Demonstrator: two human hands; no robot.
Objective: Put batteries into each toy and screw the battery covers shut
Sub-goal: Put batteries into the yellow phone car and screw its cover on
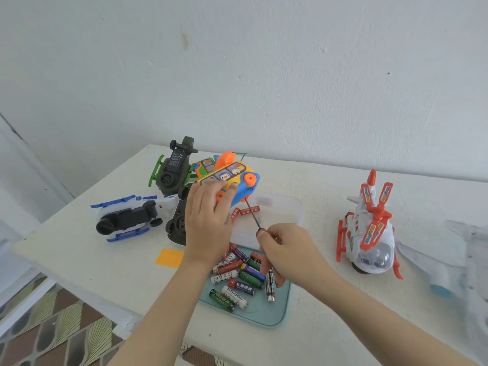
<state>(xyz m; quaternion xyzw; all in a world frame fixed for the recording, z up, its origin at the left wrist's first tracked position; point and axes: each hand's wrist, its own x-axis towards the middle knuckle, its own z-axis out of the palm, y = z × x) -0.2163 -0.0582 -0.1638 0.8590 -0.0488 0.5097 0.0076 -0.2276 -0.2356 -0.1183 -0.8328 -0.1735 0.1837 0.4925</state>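
While at least six toys (369, 228) crowd the worktop (317, 180) and roughly fifteen batteries (248, 286) fill the near tray (277, 322), the left grip (208, 215) clamps the far bus (247, 184); the right grip (287, 249) pinches one screwdriver (253, 213), its tip touching the bus.

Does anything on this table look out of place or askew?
The green helicopter and the blue helicopter lie overturned, undersides showing, while the red helicopter stands upright. Two red batteries lie in the clear box, apart from the pile in the teal tray. No damage shows.
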